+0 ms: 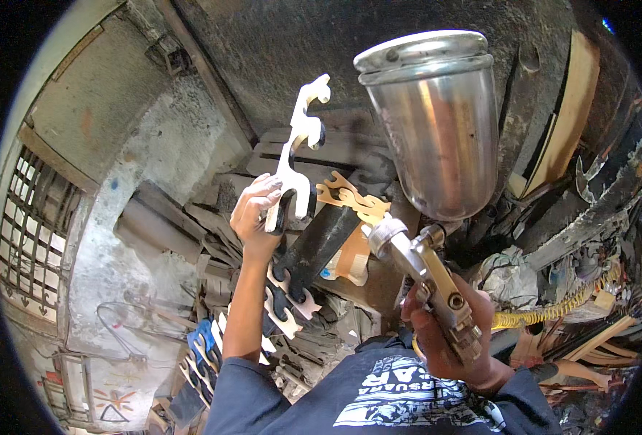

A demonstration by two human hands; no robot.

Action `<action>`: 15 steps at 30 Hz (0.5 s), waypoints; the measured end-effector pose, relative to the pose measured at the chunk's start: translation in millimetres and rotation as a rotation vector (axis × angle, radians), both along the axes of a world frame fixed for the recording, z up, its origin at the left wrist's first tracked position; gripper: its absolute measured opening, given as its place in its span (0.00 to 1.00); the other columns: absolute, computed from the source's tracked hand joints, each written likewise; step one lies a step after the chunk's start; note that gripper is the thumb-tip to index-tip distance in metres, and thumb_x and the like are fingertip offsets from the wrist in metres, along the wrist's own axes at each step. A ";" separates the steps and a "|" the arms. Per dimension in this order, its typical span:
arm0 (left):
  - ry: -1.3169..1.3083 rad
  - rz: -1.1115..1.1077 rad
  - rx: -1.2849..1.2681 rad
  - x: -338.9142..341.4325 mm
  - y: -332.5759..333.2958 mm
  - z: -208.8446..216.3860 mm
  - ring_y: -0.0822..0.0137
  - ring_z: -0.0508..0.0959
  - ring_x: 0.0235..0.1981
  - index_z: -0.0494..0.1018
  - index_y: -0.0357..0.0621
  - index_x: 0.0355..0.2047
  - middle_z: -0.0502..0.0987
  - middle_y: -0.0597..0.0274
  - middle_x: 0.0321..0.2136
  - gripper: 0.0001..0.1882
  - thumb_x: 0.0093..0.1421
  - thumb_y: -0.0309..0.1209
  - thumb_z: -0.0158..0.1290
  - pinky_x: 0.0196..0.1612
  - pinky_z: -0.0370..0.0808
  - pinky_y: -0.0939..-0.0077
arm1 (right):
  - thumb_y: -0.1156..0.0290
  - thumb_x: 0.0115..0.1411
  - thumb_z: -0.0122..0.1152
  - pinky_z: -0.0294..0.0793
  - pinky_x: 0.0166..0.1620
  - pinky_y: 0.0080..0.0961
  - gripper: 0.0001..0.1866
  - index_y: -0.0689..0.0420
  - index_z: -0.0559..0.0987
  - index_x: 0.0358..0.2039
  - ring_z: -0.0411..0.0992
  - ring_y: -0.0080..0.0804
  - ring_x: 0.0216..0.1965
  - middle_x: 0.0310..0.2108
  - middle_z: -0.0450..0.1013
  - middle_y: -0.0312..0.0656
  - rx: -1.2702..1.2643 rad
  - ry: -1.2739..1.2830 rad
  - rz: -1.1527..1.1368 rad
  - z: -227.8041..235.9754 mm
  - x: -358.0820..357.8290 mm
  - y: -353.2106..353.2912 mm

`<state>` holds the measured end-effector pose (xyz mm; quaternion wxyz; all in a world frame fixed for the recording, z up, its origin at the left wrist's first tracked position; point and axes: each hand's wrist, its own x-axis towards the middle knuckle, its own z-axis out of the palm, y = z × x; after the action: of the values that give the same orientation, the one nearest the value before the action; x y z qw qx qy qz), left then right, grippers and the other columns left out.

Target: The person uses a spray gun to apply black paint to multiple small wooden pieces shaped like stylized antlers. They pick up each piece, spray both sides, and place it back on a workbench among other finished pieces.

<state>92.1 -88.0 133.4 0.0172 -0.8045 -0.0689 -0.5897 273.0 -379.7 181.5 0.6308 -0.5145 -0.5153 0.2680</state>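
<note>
The left hand (253, 209), fingers closed, holds a white curved piece (286, 163) by its near end. The right hand (433, 341) wraps its fingers around a spray gun (430, 275).

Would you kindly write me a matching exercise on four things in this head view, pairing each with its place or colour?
Things:
1. White wavy-edged piece
2. Spray gun
3. Coiled hose
4. Barred window

Places and colours:
A. Yellow, at the right of the picture
B. Gripped in the person's right hand
C. At the far left of the picture
D. Held up in the person's left hand

Right pairs: 1-D, 2-B, 3-A, 4-C.
</note>
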 end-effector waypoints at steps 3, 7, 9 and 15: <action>-0.004 -0.020 -0.005 1.3 -2.9 -2.3 0.53 0.81 0.38 0.69 0.39 0.29 0.80 0.47 0.34 0.10 0.50 0.22 0.60 0.49 0.77 0.51 | 0.74 0.54 0.64 0.72 0.26 0.27 0.14 0.65 0.74 0.40 0.76 0.36 0.22 0.24 0.75 0.47 -0.032 -0.022 -0.009 1.7 -1.6 5.9; -0.042 -0.038 -0.004 6.2 -8.9 -1.9 0.54 0.82 0.36 0.70 0.37 0.27 0.80 0.48 0.32 0.09 0.48 0.16 0.59 0.47 0.78 0.52 | 0.73 0.54 0.65 0.72 0.26 0.25 0.14 0.65 0.76 0.39 0.76 0.33 0.21 0.23 0.75 0.47 0.056 0.023 -0.080 -1.2 -2.5 9.1; -0.043 -0.057 -0.009 8.6 -12.2 -0.7 0.54 0.82 0.37 0.70 0.38 0.28 0.80 0.48 0.32 0.10 0.47 0.15 0.60 0.48 0.78 0.52 | 0.75 0.55 0.63 0.72 0.26 0.24 0.13 0.65 0.75 0.41 0.76 0.30 0.22 0.24 0.76 0.46 -0.044 0.056 -0.034 -4.1 -2.2 9.3; -0.022 -0.098 -0.028 18.2 -16.2 -1.8 0.53 0.81 0.37 0.70 0.39 0.30 0.80 0.48 0.33 0.13 0.46 0.17 0.61 0.46 0.79 0.53 | 0.76 0.56 0.63 0.70 0.26 0.21 0.15 0.65 0.73 0.44 0.75 0.25 0.22 0.25 0.76 0.41 0.036 0.006 -0.111 -11.4 -1.9 7.0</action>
<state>110.3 -104.2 131.6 -0.0237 -0.8004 -0.0377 -0.5978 271.1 -372.7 170.2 0.6555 -0.5301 -0.4887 0.2249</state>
